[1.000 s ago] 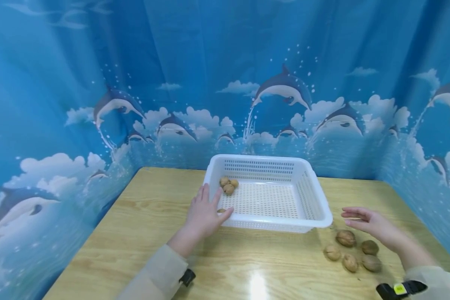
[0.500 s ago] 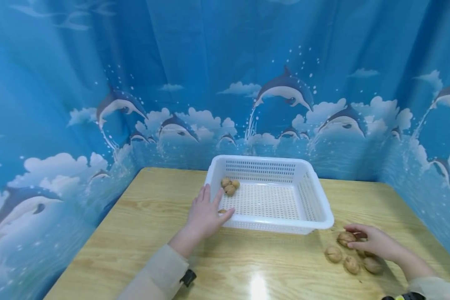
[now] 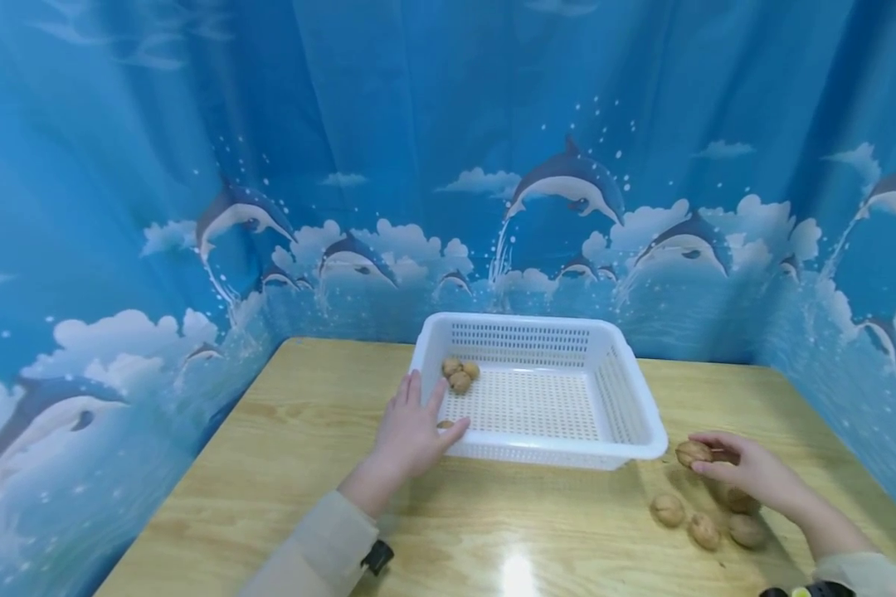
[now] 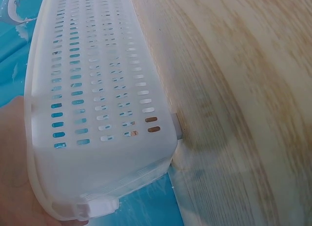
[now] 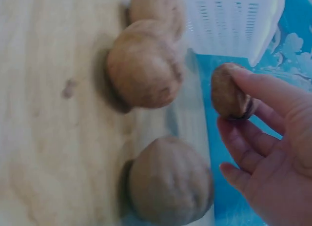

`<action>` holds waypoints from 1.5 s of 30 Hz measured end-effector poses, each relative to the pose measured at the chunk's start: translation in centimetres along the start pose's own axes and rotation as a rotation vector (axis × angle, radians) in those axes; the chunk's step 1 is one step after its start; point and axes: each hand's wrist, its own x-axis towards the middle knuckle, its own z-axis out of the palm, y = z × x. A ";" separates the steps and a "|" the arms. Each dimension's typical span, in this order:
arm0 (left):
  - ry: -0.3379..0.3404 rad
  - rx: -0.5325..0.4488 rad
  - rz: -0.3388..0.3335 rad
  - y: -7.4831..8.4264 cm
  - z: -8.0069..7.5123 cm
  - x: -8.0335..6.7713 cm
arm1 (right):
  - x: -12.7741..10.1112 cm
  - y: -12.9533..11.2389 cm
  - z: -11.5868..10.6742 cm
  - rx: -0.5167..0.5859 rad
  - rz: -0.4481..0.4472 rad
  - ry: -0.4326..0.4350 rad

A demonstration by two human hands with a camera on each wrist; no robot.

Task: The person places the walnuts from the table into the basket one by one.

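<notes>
Four walnuts (image 3: 668, 510) sit loosely grouped on the near right of the tabletop (image 3: 552, 514), one of them partly hidden under the right hand (image 3: 750, 473). That hand's fingers are curled in a pinch around a fifth, the held walnut (image 3: 693, 453), which appears lifted, just beside the near right corner of the basket (image 3: 552, 444). The pinch is only as wide as the shell; the remaining fingers bend beneath without visibly touching it.

The nuts should prove light, hard and rigid, not easily crushed, but round enough to roll if nudged. Their furrowed shells ought to give decent friction, best taken by fingertips on opposite sides across the middle.

At the basket's near left corner, the left hand (image 3: 416, 427) rests on the rim, fingers spread and fairly straight, with no nut visible in it. The white perforated wall looks like thin, slightly flexible plastic, best steadied by that rim.

Inside the basket, a small nut (image 3: 445, 424) shows partly beside the left thumb; farther in, three nuts (image 3: 460, 382) cluster toward the left wall. Behind everything hangs a blue dolphin curtain (image 3: 418, 99).
</notes>
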 end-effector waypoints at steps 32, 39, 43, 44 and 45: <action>-0.001 0.002 0.023 -0.1 -0.1 0.1 | 4.6 -9.8 -1.8 0.151 0.004 -0.018; 0.004 0.006 0.026 0.0 -0.1 0.5 | 7.0 -11.6 -1.4 0.190 0.018 -0.074; 0.002 -0.003 0.029 0.0 0.0 0.4 | 8.3 -12.5 -1.0 0.204 0.018 -0.092; 0.001 -0.006 0.025 0.0 0.0 0.3 | 8.6 -12.7 -0.9 0.203 0.013 -0.097; 0.001 -0.010 0.021 0.0 0.0 0.2 | 8.9 -12.9 -0.8 0.204 0.014 -0.100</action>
